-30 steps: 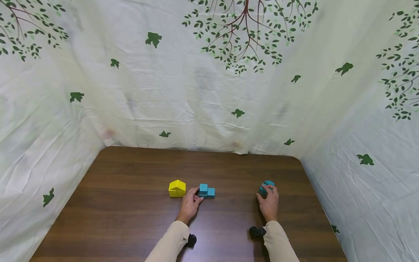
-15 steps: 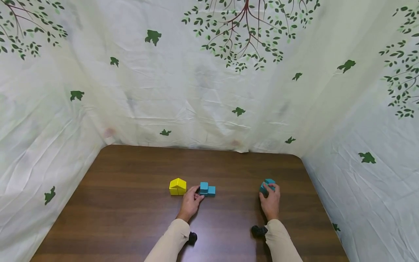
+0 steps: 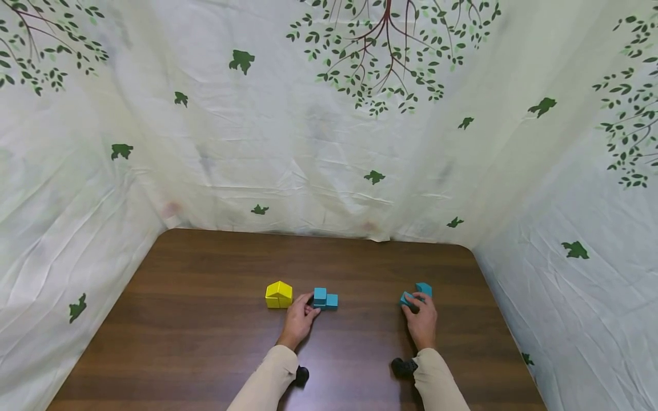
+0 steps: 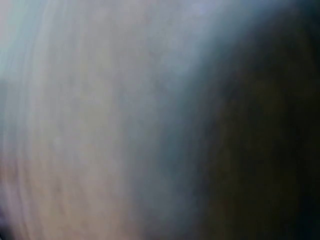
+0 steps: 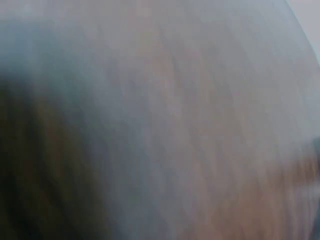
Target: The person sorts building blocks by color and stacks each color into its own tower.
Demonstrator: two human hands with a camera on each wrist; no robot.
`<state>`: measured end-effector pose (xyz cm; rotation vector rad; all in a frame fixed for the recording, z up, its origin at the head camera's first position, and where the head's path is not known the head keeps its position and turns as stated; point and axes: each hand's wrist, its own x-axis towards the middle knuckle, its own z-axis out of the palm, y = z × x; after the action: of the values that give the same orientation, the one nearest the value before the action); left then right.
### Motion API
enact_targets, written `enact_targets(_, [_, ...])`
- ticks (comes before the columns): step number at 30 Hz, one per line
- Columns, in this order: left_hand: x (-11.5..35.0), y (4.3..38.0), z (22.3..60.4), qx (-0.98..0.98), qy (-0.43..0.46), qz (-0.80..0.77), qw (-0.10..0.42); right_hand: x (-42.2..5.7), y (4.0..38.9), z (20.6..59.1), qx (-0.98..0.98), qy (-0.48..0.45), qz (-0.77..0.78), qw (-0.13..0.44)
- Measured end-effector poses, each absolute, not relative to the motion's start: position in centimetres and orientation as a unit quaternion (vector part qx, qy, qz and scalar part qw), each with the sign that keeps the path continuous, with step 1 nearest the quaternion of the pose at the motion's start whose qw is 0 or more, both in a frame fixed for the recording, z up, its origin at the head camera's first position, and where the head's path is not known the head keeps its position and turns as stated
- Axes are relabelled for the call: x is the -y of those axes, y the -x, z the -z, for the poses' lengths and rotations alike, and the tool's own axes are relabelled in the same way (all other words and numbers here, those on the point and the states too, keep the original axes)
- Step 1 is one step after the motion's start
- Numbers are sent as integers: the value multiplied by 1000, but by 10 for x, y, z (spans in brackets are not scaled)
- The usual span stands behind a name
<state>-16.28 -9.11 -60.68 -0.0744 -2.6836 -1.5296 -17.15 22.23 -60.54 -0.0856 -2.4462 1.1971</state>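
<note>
In the head view, my left hand (image 3: 298,321) is at the left side of a small group of blue blocks, with one raised blue block (image 3: 320,296) and a lower blue block (image 3: 332,301) to its right. Its thumb and curled fingers pinch the group's lower left corner. Over to the right, my right hand (image 3: 423,324) grips a blue block (image 3: 405,298) between thumb and fingers. Just behind those fingers sits another blue block (image 3: 424,288), partly hidden. Both wrist views are blurred and show no clear object.
Left of my left hand stands a yellow block house (image 3: 279,295) with a peaked top. Everything rests on a brown wooden table (image 3: 216,342). White cloth (image 3: 308,148) printed with leaves hangs behind and at both sides.
The blue block in my right hand has come away to the left from the blue block behind it. My left hand and its blocks stay in place.
</note>
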Motion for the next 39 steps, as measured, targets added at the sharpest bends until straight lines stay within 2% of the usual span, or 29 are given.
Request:
enact_targets(9, [90,164,607,865,26,500,38,-207,169,605,871,28,-439,220])
enact_targets(15, [90,164,608,864,19,502,32,-195,167,608,854,-8,-459,246])
enact_targets(18, [90,164,608,865,23,500,35,-188,166,610,852,-16,-470,231])
enact_targets(26, [91,164,608,866,29,497,47,-165,168,604,875,3,-466,129])
enact_targets(39, [91,163,609,867,21,497,25,-134,173,591,862,-16,-496,104])
